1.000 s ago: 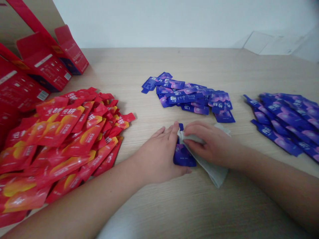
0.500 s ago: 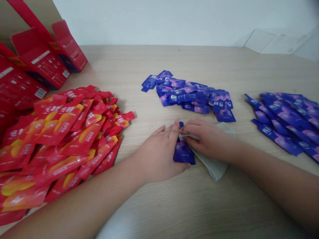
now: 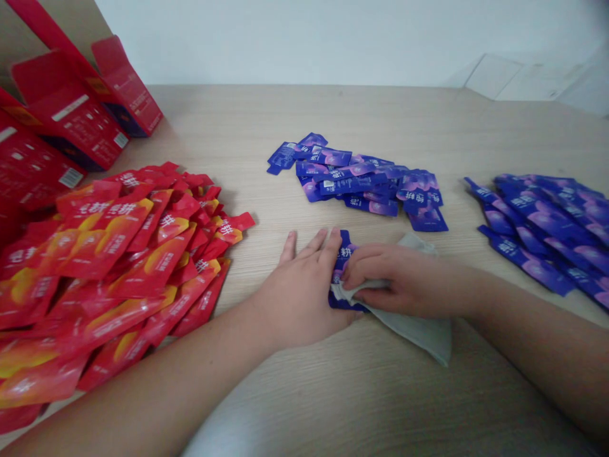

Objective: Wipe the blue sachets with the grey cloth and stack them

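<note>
A purple sachet [image 3: 343, 252] with white lettering lies flat on the table in front of me, its middle partly covered. My left hand [image 3: 304, 298] rests spread along the sachet's left side, fingers outstretched and thumb at its lower edge. In my right hand [image 3: 394, 279] is a pale grey cloth [image 3: 423, 330], pinched between thumb and fingers and pressed onto the sachet. The cloth trails off to the right, beneath the hand and onto the table.
Red sachets [image 3: 118, 254] are heaped at the left, with red cartons [image 3: 85, 120] behind them. A loose pile of purple sachets [image 3: 371, 181] lies beyond my hands, and another purple stack [image 3: 547, 222] is on the right. A white wall [image 3: 309, 41] borders the table's back.
My right hand has slid the cloth toward me, down the sachet, uncovering its upper part. The left hand's fingers have spread a little more while it stays in place.
</note>
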A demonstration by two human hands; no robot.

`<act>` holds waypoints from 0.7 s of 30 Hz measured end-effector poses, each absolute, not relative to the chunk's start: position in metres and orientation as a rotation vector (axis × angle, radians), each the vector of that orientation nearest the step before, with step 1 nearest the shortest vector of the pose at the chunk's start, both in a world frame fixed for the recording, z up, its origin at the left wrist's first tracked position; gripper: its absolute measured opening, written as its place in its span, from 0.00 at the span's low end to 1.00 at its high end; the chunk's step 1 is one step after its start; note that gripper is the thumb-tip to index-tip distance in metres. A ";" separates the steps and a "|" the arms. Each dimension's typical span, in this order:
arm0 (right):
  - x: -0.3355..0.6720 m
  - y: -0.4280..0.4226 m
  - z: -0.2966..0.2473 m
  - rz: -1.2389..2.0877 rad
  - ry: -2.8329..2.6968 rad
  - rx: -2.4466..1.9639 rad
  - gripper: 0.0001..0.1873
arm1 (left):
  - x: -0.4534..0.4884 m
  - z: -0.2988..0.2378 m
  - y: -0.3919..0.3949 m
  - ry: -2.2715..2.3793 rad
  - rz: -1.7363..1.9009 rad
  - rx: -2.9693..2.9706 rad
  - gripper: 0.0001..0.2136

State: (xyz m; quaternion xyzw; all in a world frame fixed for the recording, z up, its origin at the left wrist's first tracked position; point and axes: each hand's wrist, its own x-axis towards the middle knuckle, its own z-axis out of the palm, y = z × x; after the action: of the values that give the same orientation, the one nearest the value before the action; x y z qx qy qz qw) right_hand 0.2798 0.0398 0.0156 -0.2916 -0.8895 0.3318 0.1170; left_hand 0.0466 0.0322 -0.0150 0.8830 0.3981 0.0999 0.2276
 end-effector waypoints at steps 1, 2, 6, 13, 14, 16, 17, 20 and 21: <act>0.280 0.043 0.013 0.912 -2.612 -0.882 0.07 | 0.047 -0.015 0.032 1.100 0.267 2.431 0.53; 0.281 0.048 0.009 0.840 -2.613 -0.919 0.07 | 0.046 -0.014 0.032 1.104 0.259 2.431 0.52; 0.285 0.064 -0.009 0.514 -2.556 -1.094 0.07 | 0.045 -0.014 0.032 1.114 0.244 2.449 0.53; 0.288 0.057 -0.008 0.349 -2.366 -1.196 0.07 | 0.046 -0.015 0.032 1.128 0.253 2.461 0.54; 0.287 0.052 -0.003 0.462 -2.376 -1.124 0.07 | 0.045 -0.015 0.032 1.127 0.255 2.461 0.54; 0.284 0.042 0.009 0.775 -2.438 -0.953 0.07 | 0.044 -0.015 0.032 1.117 0.251 2.457 0.53; 0.281 0.037 0.013 0.922 -2.475 -0.875 0.07 | 0.044 -0.015 0.032 1.108 0.248 2.457 0.53; 0.273 0.031 0.020 1.071 -2.563 -0.800 0.07 | 0.043 -0.015 0.032 1.094 0.249 2.469 0.53; 0.272 0.031 0.020 1.027 -2.579 -0.823 0.07 | 0.043 -0.015 0.032 1.097 0.252 2.471 0.52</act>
State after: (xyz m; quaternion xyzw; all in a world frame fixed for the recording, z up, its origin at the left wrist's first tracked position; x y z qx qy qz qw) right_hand 0.2716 0.0312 0.0202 -0.2823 -0.8839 0.3522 0.1229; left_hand 0.0427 0.0315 -0.0152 0.8893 0.3950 0.0908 0.2116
